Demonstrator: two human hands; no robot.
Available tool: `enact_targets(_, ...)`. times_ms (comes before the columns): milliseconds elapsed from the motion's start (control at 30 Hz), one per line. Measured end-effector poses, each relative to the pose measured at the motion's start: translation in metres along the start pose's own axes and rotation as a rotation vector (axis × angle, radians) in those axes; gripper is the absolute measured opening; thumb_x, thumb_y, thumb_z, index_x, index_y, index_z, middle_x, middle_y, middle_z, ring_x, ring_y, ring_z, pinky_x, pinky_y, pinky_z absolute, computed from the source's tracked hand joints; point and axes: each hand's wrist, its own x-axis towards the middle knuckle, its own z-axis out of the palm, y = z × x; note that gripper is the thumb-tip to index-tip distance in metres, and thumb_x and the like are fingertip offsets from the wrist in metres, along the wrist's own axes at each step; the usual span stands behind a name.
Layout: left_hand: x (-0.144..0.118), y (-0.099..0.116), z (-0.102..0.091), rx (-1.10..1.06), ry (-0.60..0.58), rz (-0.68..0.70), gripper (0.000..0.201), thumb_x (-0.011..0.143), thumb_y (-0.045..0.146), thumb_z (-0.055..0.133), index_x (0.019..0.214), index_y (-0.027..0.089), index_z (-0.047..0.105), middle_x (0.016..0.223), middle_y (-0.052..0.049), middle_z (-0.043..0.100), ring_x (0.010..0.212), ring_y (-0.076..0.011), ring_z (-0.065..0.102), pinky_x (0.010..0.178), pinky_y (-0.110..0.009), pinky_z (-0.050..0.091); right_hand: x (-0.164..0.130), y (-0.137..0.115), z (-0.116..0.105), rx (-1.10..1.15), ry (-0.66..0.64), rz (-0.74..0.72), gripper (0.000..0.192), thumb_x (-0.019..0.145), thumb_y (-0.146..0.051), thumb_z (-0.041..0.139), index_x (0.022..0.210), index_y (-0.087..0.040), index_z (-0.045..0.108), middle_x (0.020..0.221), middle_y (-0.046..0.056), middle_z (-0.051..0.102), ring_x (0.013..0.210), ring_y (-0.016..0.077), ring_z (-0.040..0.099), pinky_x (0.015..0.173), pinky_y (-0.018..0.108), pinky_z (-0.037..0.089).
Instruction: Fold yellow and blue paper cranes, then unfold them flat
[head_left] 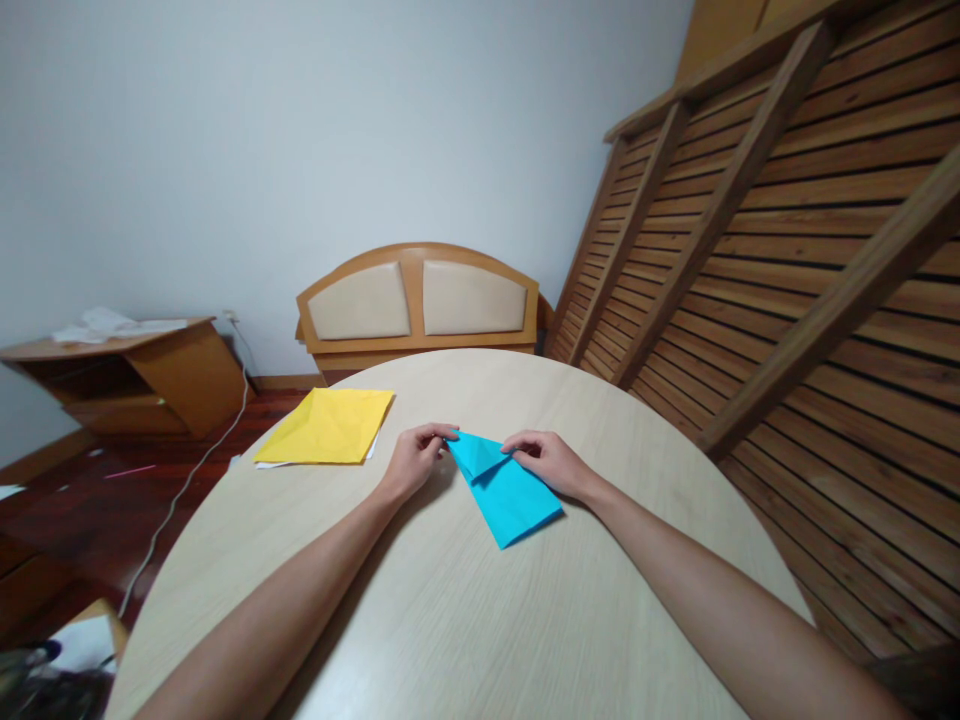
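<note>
A folded blue paper [507,490] lies on the round light-wood table [450,600], tapering to a point at its far end. My left hand [417,458] pinches that pointed tip with fingers curled. My right hand [549,462] presses on the paper's right side, fingertips on a folded flap. Both forearms reach in from the near edge.
A yellow sheet [328,427] on top of white paper lies on the table's far left. Beyond the table stand a wooden headboard [418,300], a slatted bed frame [787,250] leaning at right, and a low wooden cabinet [127,375] at left. A white cable [187,480] runs over the floor.
</note>
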Motion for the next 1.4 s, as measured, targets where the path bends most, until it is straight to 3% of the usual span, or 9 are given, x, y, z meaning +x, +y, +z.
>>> enact_targets(133, -0.002, 0.006, 0.000, 0.048, -0.011, 0.029, 0.030, 0.086, 0.038, 0.052, 0.091, 0.015, 0.072, 0.109, -0.012, 0.073, 0.089, -0.0218, 0.069, 0.067, -0.029, 0.054, -0.001, -0.005, 0.000, -0.025, -0.018, -0.047, 0.021, 0.084, -0.024, 0.062, 0.099, -0.019, 0.076, 0.108, 0.008, 0.072, 0.099, 0.0223, 0.066, 0.087, 0.036, 0.050)
enact_targets(233, -0.002, 0.009, 0.000, 0.079, -0.008, 0.042, 0.033, 0.086, 0.045, 0.059, 0.093, 0.015, 0.072, 0.103, -0.011, 0.074, 0.082, -0.0200, 0.068, 0.068, -0.029, 0.053, -0.002, -0.008, 0.000, -0.022, -0.038, -0.076, 0.020, 0.086, -0.028, 0.064, 0.099, -0.019, 0.076, 0.108, 0.009, 0.072, 0.100, 0.0226, 0.066, 0.087, 0.037, 0.050)
enact_targets(467, 0.002, 0.001, 0.002, 0.029, 0.029, 0.036, 0.036, 0.079, 0.042, 0.068, 0.103, 0.015, 0.065, 0.096, -0.008, 0.073, 0.068, -0.0154, 0.063, 0.061, -0.028, 0.051, -0.002, -0.009, 0.001, -0.009, -0.029, -0.022, 0.021, 0.086, -0.032, 0.065, 0.093, -0.016, 0.076, 0.097, 0.009, 0.074, 0.087, 0.0213, 0.066, 0.078, 0.034, 0.050)
enact_targets(567, 0.003, -0.004, 0.002, 0.001, 0.033, 0.021, 0.041, 0.079, 0.042, 0.069, 0.108, 0.014, 0.063, 0.097, -0.009, 0.072, 0.070, -0.0158, 0.063, 0.062, -0.028, 0.052, -0.004, -0.007, 0.002, 0.025, -0.035, 0.015, 0.024, 0.083, -0.030, 0.068, 0.101, -0.015, 0.072, 0.097, 0.008, 0.073, 0.081, 0.0191, 0.064, 0.072, 0.031, 0.050)
enact_targets(733, 0.002, -0.003, 0.004, -0.065, 0.009, -0.010, 0.045, 0.081, 0.048, 0.068, 0.109, 0.014, 0.062, 0.103, -0.011, 0.071, 0.073, -0.0173, 0.064, 0.059, -0.027, 0.053, -0.006, -0.007, 0.004, 0.021, -0.085, -0.023, 0.046, 0.076, -0.025, 0.076, 0.120, -0.018, 0.064, 0.107, 0.006, 0.070, 0.091, 0.0192, 0.063, 0.081, 0.032, 0.050)
enact_targets(933, 0.001, 0.005, 0.003, -0.050, 0.012, -0.033, 0.055, 0.090, 0.059, 0.050, 0.109, 0.011, 0.067, 0.090, -0.010, 0.070, 0.074, -0.0184, 0.063, 0.062, -0.029, 0.054, -0.005, -0.010, 0.004, -0.070, -0.052, -0.032, 0.027, 0.085, -0.031, 0.068, 0.109, -0.018, 0.071, 0.108, 0.007, 0.073, 0.092, 0.0213, 0.065, 0.083, 0.034, 0.049)
enact_targets(1133, -0.003, 0.004, 0.004, 0.025, -0.057, -0.003, 0.057, 0.085, 0.049, 0.064, 0.128, 0.012, 0.058, 0.107, -0.011, 0.069, 0.082, -0.0184, 0.064, 0.068, -0.029, 0.053, -0.001, -0.006, 0.003, -0.115, 0.021, -0.052, 0.022, 0.091, -0.035, 0.059, 0.094, -0.017, 0.072, 0.093, 0.006, 0.074, 0.085, 0.0219, 0.067, 0.076, 0.032, 0.048)
enact_targets(1267, -0.005, 0.001, 0.008, -0.057, -0.088, -0.023, 0.077, 0.082, 0.041, 0.070, 0.145, 0.013, 0.036, 0.094, -0.007, 0.069, 0.078, -0.0165, 0.063, 0.068, -0.028, 0.052, 0.001, -0.005, 0.005, 0.007, 0.080, -0.001, 0.027, 0.090, -0.041, 0.060, 0.096, -0.016, 0.069, 0.089, 0.006, 0.074, 0.082, 0.0221, 0.067, 0.071, 0.032, 0.048)
enact_targets(1400, -0.005, -0.005, 0.011, -0.101, -0.151, -0.041, 0.075, 0.079, 0.034, 0.073, 0.141, 0.015, 0.035, 0.098, -0.008, 0.070, 0.080, -0.0170, 0.065, 0.067, -0.027, 0.052, 0.002, -0.006, 0.008, 0.159, 0.080, 0.043, 0.036, 0.088, -0.050, 0.060, 0.095, -0.016, 0.065, 0.079, 0.005, 0.072, 0.071, 0.0204, 0.065, 0.065, 0.031, 0.047)
